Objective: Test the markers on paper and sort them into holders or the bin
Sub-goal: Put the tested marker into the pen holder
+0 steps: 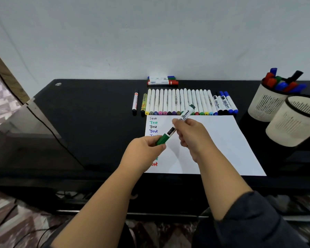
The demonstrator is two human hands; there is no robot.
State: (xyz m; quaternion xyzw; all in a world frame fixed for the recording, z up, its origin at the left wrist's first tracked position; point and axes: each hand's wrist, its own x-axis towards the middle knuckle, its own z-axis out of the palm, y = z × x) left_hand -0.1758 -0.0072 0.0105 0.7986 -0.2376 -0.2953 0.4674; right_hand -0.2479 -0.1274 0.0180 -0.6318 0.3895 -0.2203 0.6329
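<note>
Green was the marker (175, 126) in play, a white-barrelled whiteboard pen with a green cap, held slantwise in the air above the upper left part of the paper (213, 145). The left hand (143, 154) pinched the green cap at the lower end with curled fingers, and the right hand (190, 135) gripped the barrel near its middle; the two hands sat close together, the pen bridging them. Whether the cap was coming off or going on could not be told.

As for progress, a column of the word "Test" in black, green, blue and red ran down the paper's left edge, partly hidden by the left hand, so several pens looked already tried. The far holder (268, 102) on the right held a bunch of red, blue, green and black pens, which suggested those had been sorted; the near holder (293, 126) showed nothing inside from this angle. Much seemed left: a long row of markers (184, 102) lay side by side just beyond the paper, and a small stack of markers (162, 81) sat against the wall. No bin was in view
</note>
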